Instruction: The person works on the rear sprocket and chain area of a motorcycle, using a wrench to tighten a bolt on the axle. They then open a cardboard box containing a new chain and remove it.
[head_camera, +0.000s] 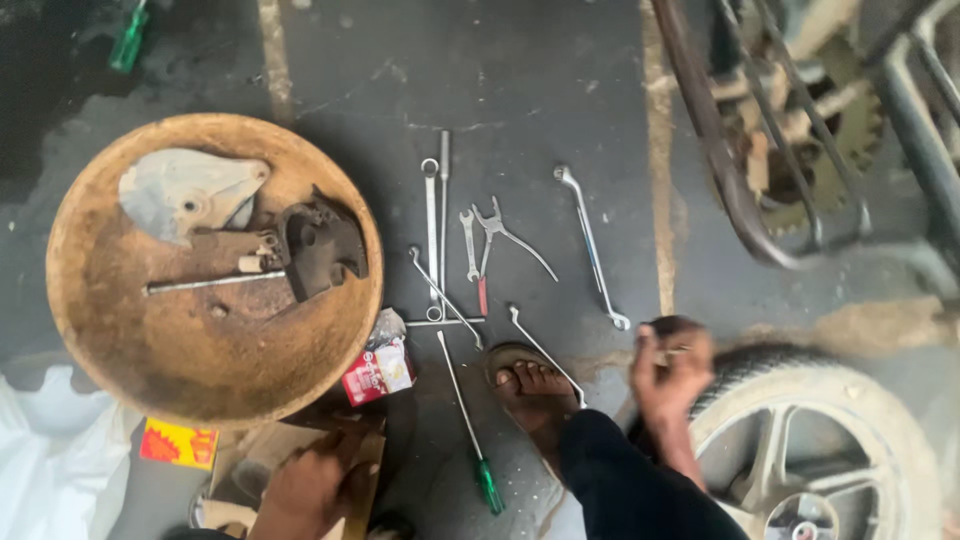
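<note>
Head view: round rusty metal pan (120, 340) holding grey plate (185, 195), dark bracket (320, 245), rod (200, 284); left hand (305, 485) flat on board (362, 490); right hand (668, 375) pinching something small, unclear.

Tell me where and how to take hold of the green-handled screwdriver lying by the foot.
Take the green-handled screwdriver by its green handle, the thick end at the bottom of the view, nearest the person. It lies flat on the floor, thin shaft pointing away toward the wrenches. Come from above, fingers across the handle. The sandalled foot lies just right of the shaft, so the handle's left side looks the freer approach.
</note>
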